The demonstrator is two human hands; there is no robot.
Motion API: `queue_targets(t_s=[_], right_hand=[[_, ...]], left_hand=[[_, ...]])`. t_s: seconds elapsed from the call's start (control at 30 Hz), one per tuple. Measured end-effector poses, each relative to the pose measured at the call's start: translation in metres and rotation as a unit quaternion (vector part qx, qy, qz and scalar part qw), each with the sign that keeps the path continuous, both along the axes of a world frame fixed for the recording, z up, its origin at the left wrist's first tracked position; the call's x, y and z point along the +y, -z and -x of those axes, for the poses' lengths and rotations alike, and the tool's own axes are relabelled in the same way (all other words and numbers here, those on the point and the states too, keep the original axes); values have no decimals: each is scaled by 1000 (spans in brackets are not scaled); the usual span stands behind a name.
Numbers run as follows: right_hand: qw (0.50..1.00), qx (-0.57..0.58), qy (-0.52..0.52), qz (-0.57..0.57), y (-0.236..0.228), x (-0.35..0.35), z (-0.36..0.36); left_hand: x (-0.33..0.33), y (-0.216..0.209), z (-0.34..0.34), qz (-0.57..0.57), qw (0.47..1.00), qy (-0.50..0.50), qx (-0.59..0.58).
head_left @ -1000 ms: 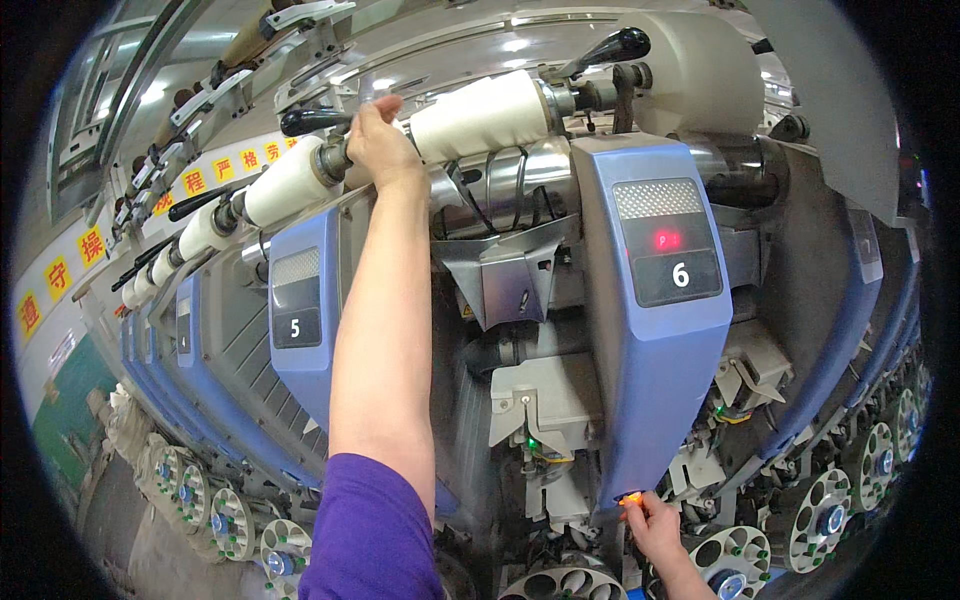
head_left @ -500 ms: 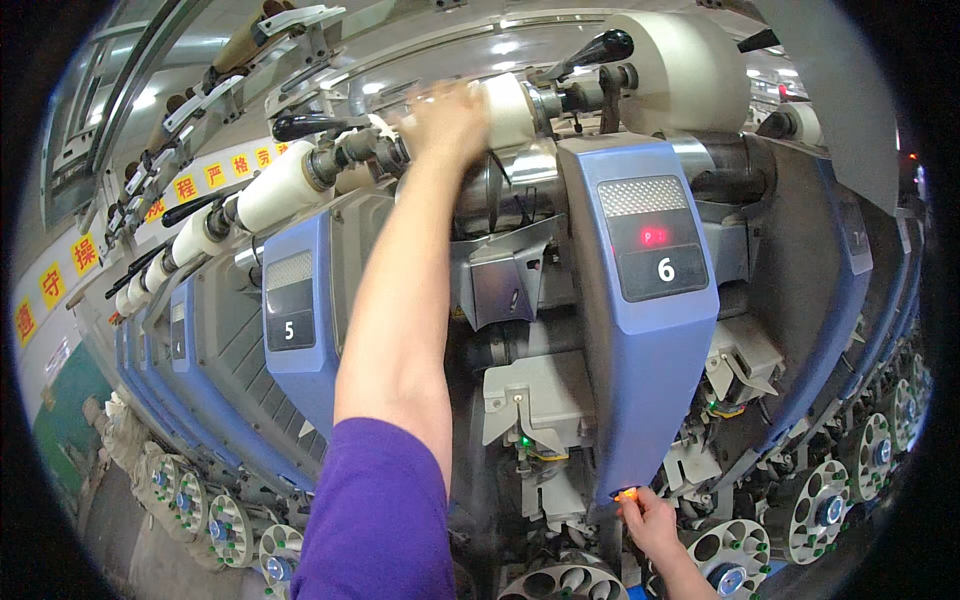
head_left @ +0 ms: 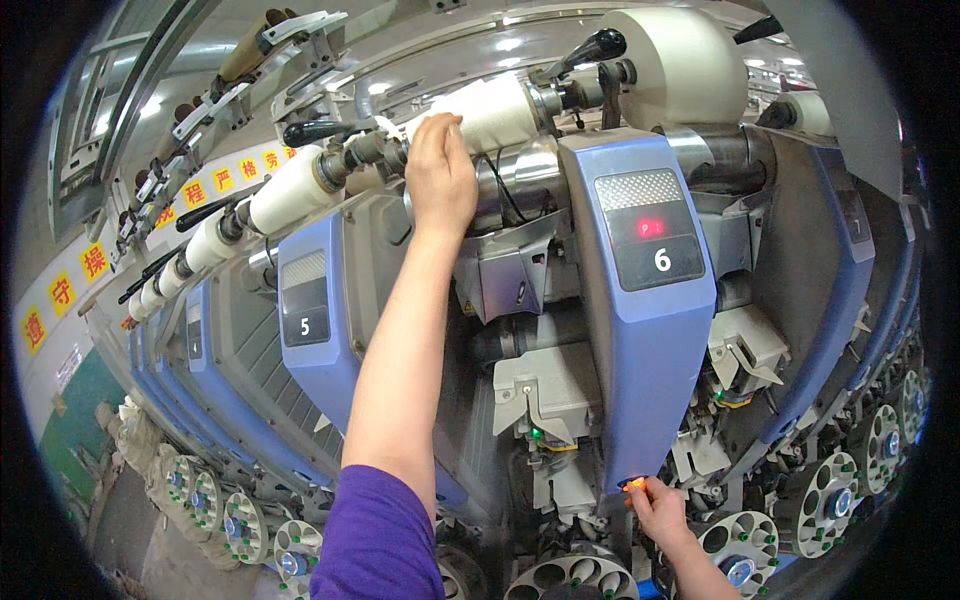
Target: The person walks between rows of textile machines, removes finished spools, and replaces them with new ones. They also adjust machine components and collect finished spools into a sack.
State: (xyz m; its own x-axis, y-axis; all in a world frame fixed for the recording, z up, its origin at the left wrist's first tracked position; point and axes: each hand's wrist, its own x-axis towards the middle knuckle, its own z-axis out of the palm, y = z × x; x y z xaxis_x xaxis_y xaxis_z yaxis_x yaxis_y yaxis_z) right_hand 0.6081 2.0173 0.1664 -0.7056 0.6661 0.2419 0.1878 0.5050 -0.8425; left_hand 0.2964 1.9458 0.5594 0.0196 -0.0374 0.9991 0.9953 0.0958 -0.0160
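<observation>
White yarn package (head_left: 492, 110): above metal drum (head_left: 533, 178), mounted presumably to turn there;
Left hand (head_left: 441, 178): fingers extended, apparently against the package;
Right hand (head_left: 660, 508): at orange-lit button (head_left: 634, 484); pinching or pressing, I cannot tell from here.

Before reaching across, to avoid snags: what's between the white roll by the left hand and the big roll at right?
The head view shows a black handle and metal holder between the white roll and big roll.
</observation>
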Motion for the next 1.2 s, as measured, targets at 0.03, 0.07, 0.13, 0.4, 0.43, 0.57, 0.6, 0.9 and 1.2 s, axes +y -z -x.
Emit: queue_targets(t_s=[0.03, 0.07, 0.13, 0.4, 0.43, 0.57, 0.6, 0.9, 1.2], right_hand=[[1000, -7, 3, 11, -1, 0, 0], [1000, 6, -3, 0, -2, 0, -1], [1000, 11, -6, 8, -4, 0, -2], [998, 36, 2, 45, -5, -3, -1], [998, 20, 3, 54, -5, -3, -1], [1000, 12, 13, 10, -3, -3, -1], [1000, 9, 13, -6, -4, -3, -2], [999, 32, 24, 15, 1, -4, 1], [999, 10, 17, 26, -10, -6, -2]], left_hand=[[2, -10, 6, 5, 1000, 3, -4], [7, -18, 11, 16, 1000, -7, -2], [18, -34, 23, 48, 997, -32, -56], [50, -50, 39, 36, 986, -140, -83], [53, -53, 35, 28, 983, -153, -99], [50, -53, 13, -43, 986, 67, -150], [45, -51, 8, -66, 964, 193, -172], [35, -63, 34, 5, 996, -46, -82], [55, -76, 31, 110, 955, -258, -93]])
